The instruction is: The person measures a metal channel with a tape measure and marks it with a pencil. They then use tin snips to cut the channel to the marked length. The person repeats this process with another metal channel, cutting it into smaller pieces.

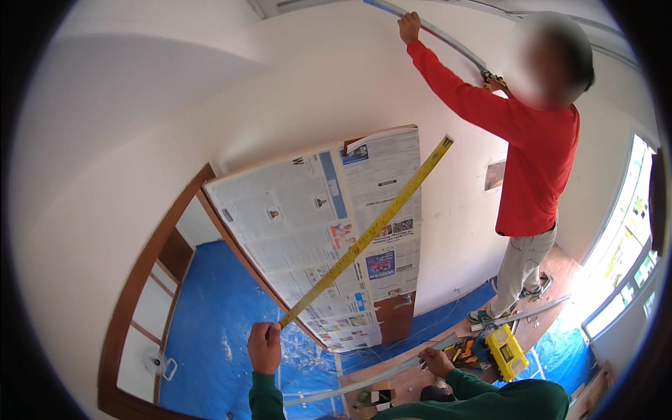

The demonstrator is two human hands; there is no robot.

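Note:
My left hand [264, 348] is closed at the lower end of a yellow tape measure [364, 240]. Its long blade slants up and to the right, past a door covered in newspaper, and the far tip hangs free in the air. Whether the case is inside my fist is hidden. Lower right, my right hand [437, 362] is closed on a long grey metal channel [371, 376], which runs down to the left beneath my left forearm. Both my arms wear green sleeves.
A person in red [535, 164] stands at right, raising another metal channel [448, 40] and a yellow-black tool [492, 80]. A newspaper-covered door [280, 217] stands open. Blue sheeting [210, 315] covers floor. A yellow toolbox [507, 352], hand tools and another channel [546, 308] lie right.

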